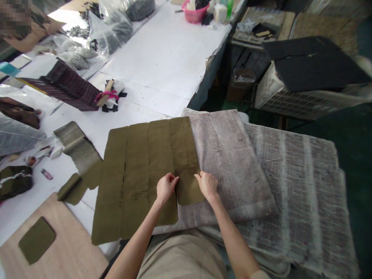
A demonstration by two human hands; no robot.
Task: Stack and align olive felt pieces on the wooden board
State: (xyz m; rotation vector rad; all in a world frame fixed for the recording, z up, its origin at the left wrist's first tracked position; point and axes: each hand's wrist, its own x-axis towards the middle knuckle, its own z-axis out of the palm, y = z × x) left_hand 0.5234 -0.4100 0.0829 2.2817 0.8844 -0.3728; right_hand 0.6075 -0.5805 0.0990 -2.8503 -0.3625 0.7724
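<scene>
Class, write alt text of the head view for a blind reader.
A person's left hand and right hand pinch opposite edges of an olive strip beside similar strips; a grey cloth lies partly beneath, a white table beyond.

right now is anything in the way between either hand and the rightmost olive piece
Nothing visible is: the left hand and right hand already hold the rightmost olive piece at opposite edges.
</scene>
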